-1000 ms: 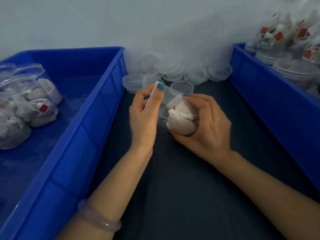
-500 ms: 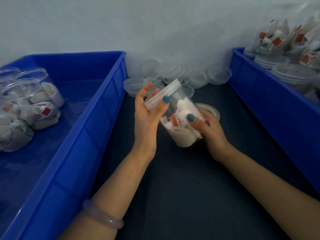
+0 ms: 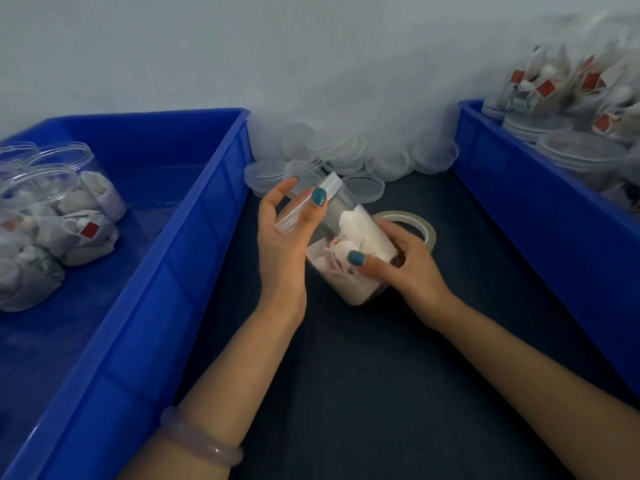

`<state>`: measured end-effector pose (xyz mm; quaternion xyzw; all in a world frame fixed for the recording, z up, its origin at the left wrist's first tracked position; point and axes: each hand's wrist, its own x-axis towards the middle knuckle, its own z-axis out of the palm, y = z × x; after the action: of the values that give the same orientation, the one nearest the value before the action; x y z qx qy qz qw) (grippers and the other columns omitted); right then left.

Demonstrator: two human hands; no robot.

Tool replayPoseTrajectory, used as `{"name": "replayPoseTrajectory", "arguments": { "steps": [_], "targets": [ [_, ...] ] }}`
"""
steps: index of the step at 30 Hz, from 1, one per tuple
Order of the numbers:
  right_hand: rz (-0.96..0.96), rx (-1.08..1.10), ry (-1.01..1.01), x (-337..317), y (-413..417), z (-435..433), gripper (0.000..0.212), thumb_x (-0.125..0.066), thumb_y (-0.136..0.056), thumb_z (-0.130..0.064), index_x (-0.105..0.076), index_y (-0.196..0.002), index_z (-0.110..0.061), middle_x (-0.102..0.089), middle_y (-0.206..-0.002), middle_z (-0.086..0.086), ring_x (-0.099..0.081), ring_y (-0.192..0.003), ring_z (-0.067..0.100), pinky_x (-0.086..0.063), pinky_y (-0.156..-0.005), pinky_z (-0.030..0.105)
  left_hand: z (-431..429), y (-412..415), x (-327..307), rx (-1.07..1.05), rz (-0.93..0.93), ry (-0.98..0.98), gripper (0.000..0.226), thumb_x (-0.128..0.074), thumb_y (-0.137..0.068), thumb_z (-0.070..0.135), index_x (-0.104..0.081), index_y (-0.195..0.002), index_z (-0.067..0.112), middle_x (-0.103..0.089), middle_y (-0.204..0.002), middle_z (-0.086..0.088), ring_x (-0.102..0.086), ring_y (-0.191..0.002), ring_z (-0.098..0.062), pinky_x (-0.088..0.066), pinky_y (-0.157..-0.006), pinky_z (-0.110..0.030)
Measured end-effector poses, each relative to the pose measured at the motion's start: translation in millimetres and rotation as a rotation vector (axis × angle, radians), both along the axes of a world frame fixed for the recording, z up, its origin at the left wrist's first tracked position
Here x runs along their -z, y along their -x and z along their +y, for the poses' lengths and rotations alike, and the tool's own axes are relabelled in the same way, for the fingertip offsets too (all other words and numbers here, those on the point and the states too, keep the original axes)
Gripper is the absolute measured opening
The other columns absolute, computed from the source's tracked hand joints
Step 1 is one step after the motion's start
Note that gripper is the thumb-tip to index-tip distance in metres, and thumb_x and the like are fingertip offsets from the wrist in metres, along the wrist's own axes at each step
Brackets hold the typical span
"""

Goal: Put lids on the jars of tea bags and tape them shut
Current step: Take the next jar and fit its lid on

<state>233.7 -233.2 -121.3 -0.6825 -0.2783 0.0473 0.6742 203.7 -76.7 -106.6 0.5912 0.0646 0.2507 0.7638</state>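
A clear plastic jar (image 3: 349,244) full of white tea bags is tilted over the dark table, its lid (image 3: 306,206) pointing up and left. My left hand (image 3: 284,244) cups the lidded end, thumb across the lid's rim and fingers behind it. My right hand (image 3: 405,261) grips the jar's lower body, thumb on the front. A roll of clear tape (image 3: 420,226) lies flat on the table just behind my right hand. A pile of loose clear lids (image 3: 349,157) lies against the back wall.
A blue bin (image 3: 166,258) at the left holds several jars of tea bags (image 3: 59,216) lying on their sides. Another blue bin (image 3: 540,216) at the right holds several more jars (image 3: 581,154), with tea bags heaped above them. Dark table surface (image 3: 381,375) lies between the bins.
The jar has swung from lying sideways between my hands to tilting with its lid up-left. My right hand slid down to its lower body, uncovering the tape roll behind it.
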Motion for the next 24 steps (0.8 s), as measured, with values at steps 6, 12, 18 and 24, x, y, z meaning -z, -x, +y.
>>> {"name": "replayPoseTrajectory", "arguments": {
  "steps": [6, 12, 18, 24],
  "targets": [
    [-0.127, 0.167, 0.094, 6.7, 4.6, 4.6, 0.062, -0.077, -0.066, -0.054, -0.059, -0.122, -0.035, -0.069, -0.111, -0.022, -0.065, -0.104, -0.002, -0.050, -0.082, 0.015, -1.5, -0.3, 1.3, 0.029, 0.009, 0.035, 0.087, -0.081, -0.067, 0.055, -0.048, -0.139, 0.020, -0.064, -0.133, -0.006, -0.064, -0.121, -0.024, -0.046, -0.107, -0.058],
    [-0.692, 0.524, 0.468, 9.0, 2.1, -0.2, 0.093, -0.081, -0.065, -0.064, -0.046, -0.143, -0.028, -0.049, -0.137, -0.014, -0.042, -0.117, -0.008, -0.038, -0.087, 0.009, -1.8, -0.6, 2.0, -0.010, 0.044, 0.014, 0.104, -0.086, -0.048, 0.073, -0.053, -0.136, 0.028, -0.066, -0.130, 0.001, -0.065, -0.119, -0.017, -0.049, -0.105, -0.052],
    [-0.582, 0.430, 0.436, 10.7, -0.2, 0.8, 0.102, -0.089, -0.061, -0.056, -0.045, -0.147, -0.023, -0.055, -0.137, -0.015, -0.052, -0.122, 0.003, -0.049, -0.098, 0.029, -3.8, 0.0, 3.8, -0.055, -0.018, -0.103, 0.079, -0.081, -0.062, 0.062, -0.057, -0.132, 0.033, -0.065, -0.127, 0.010, -0.065, -0.115, -0.009, -0.056, -0.089, -0.028],
    [-0.424, 0.269, 0.363, 8.0, -0.4, -0.8, 0.103, -0.089, -0.058, -0.050, -0.044, -0.148, -0.028, -0.058, -0.134, -0.019, -0.057, -0.120, 0.003, -0.051, -0.100, 0.035, -5.8, 3.2, 1.2, -0.098, -0.094, -0.244, 0.073, -0.080, -0.065, 0.056, -0.056, -0.129, 0.030, -0.064, -0.117, 0.024, -0.062, -0.112, 0.003, -0.054, -0.085, -0.018]
  ]
}}
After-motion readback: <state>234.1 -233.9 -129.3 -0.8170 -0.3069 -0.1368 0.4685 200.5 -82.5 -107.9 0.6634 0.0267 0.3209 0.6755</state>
